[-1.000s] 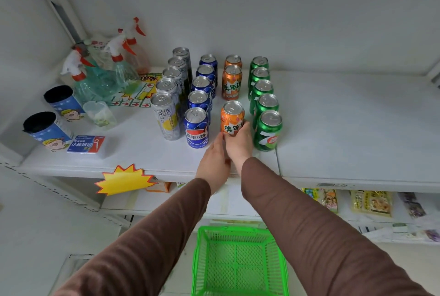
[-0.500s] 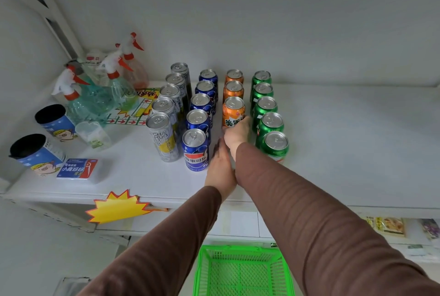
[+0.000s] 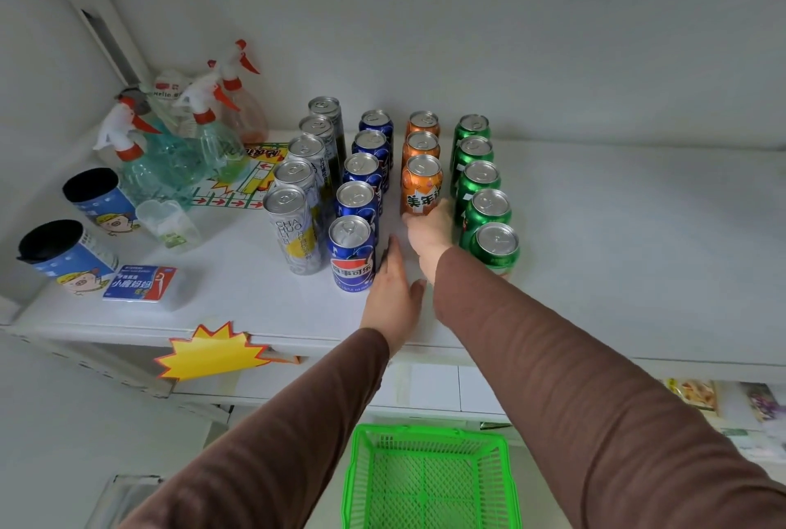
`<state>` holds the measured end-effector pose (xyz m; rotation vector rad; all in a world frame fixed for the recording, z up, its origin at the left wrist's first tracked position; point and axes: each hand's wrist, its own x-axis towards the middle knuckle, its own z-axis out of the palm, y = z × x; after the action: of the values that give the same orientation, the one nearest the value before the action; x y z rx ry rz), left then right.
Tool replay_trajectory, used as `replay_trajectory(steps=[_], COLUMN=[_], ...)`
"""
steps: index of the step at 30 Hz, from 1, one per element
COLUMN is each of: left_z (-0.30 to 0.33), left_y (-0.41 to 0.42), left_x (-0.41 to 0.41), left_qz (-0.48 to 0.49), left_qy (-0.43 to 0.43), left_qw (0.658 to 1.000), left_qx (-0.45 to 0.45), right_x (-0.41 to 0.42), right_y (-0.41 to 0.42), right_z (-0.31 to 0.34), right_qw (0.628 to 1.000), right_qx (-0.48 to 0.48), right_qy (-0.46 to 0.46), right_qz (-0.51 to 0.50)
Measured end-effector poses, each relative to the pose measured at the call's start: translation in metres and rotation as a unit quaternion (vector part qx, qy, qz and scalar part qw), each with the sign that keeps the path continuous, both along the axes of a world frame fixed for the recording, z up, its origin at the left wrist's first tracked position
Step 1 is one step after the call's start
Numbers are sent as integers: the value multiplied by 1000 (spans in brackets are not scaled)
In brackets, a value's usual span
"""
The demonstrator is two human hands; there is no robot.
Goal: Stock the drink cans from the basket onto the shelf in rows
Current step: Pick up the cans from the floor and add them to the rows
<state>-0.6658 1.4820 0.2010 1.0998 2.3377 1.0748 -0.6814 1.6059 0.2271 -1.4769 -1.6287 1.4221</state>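
Note:
Four rows of cans stand on the white shelf (image 3: pixel 595 256): tall silver cans (image 3: pixel 293 226), blue cans (image 3: pixel 352 253), three orange cans and green cans (image 3: pixel 493 250). My right hand (image 3: pixel 430 230) holds the base of the front orange can (image 3: pixel 422 184) between thumb and fingers; the can stands upright close behind the other two orange ones. My left hand (image 3: pixel 393 294) lies on the shelf with straight fingers, just right of the front blue can, holding nothing. The green basket (image 3: pixel 429 481) below the shelf looks empty.
Spray bottles (image 3: pixel 178 145), two blue cups (image 3: pixel 91 196), a clear cup and a small box (image 3: pixel 140 284) fill the shelf's left end. A yellow starburst tag (image 3: pixel 212 352) hangs on the front edge. Packets lie on the lower shelf at right.
The front orange can has been pushed back toward the other two orange cans. My left hand has come off the can and now lies flat on the shelf.

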Motion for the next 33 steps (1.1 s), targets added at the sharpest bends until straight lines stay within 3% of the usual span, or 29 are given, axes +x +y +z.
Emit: replay_trajectory(steps=[10,19,27,33], left_z=[9,-10,-110,-219], left_y=[-71,-235,-407,-481], left_x=[24,19,-10,-27], left_qz=[-13,16,108,178], left_qy=[-22,-32,-59,-116], left_qw=[998,996,992,972], left_qx=[63,85,-10,-100], right_x=[63,88,70,65], right_y=[-80,-241,-393,-443], right_z=[8,-23,-142,-267], right_qw=[995,986,977,965], right_qx=[-38,17,-6,-69], right_qy=[44,122,26,-74], right_qz=[81,112,212,241])
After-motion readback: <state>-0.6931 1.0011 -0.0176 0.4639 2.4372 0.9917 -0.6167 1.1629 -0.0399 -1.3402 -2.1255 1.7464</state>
